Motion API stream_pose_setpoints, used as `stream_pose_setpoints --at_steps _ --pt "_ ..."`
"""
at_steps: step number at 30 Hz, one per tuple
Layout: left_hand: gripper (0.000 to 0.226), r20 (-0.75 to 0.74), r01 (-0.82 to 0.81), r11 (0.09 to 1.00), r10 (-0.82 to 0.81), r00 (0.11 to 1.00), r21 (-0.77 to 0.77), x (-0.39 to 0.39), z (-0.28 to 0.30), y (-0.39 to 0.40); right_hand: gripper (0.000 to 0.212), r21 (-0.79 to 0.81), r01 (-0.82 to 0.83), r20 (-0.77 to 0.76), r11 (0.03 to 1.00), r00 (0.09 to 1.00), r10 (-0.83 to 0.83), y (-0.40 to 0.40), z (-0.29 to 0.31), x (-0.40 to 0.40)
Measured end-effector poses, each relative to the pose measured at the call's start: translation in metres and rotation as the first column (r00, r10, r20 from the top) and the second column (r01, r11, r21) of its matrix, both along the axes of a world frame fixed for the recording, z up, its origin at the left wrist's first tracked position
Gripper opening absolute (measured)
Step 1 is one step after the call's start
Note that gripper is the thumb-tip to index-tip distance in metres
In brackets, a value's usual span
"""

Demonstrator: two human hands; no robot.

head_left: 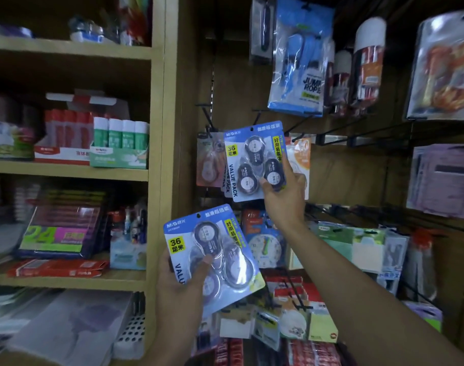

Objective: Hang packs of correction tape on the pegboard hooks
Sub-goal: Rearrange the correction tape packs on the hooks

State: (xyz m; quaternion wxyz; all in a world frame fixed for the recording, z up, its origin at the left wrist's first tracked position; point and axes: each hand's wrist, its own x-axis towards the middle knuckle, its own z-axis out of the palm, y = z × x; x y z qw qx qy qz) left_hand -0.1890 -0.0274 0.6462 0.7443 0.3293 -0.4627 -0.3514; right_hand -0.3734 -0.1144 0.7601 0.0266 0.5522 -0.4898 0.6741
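Observation:
My right hand (285,200) grips the lower right corner of a blue correction tape pack (249,157) and holds it up against the wooden pegboard (344,178). The pack's top hole sits at a black hook (254,120); whether the hook passes through it I cannot tell. Behind it another identical pack (225,187) hangs, only its left edge showing. My left hand (183,283) holds a second blue pack (212,257) lower down, tilted, thumb across its blister.
Empty black hooks (378,130) jut out to the right of the raised pack. A jump rope pack (299,62) hangs above. Clock packs (264,244) and sticky notes (323,326) hang below. Wooden shelves (75,170) with glue sticks stand at left.

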Motion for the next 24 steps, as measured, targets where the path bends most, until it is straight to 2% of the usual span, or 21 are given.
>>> stream_pose_setpoints --at_steps 4,9,13,16,19,24 --pt "0.038 -0.008 -0.002 1.0 0.002 1.0 -0.009 0.002 0.002 -0.004 0.078 0.059 0.077 -0.067 0.995 0.995 -0.073 -0.004 -0.001 0.001" --pt "0.034 -0.005 0.001 1.0 -0.001 1.0 -0.03 -0.001 0.003 -0.005 0.079 0.002 0.059 0.01 0.998 0.998 -0.059 -0.008 -0.004 0.002" --pt "0.039 -0.011 0.028 0.999 -0.029 1.0 -0.041 0.0 0.007 -0.007 0.078 0.059 0.08 0.026 0.995 0.996 -0.081 -0.016 -0.007 0.0" --pt "0.04 0.032 0.032 0.997 -0.03 0.999 -0.073 0.0 0.011 -0.007 0.075 0.139 0.106 -0.04 0.985 0.994 -0.102 -0.025 -0.004 -0.004" --pt "0.04 0.088 0.053 0.995 -0.046 0.995 -0.081 -0.002 0.018 -0.006 0.078 0.23 0.141 -0.182 0.963 0.978 -0.099 -0.032 0.003 -0.009" --pt "0.044 0.094 0.101 0.991 -0.093 0.991 -0.085 -0.008 0.025 -0.007 0.081 0.303 0.226 -0.329 0.926 0.937 -0.121 -0.029 0.013 -0.015"
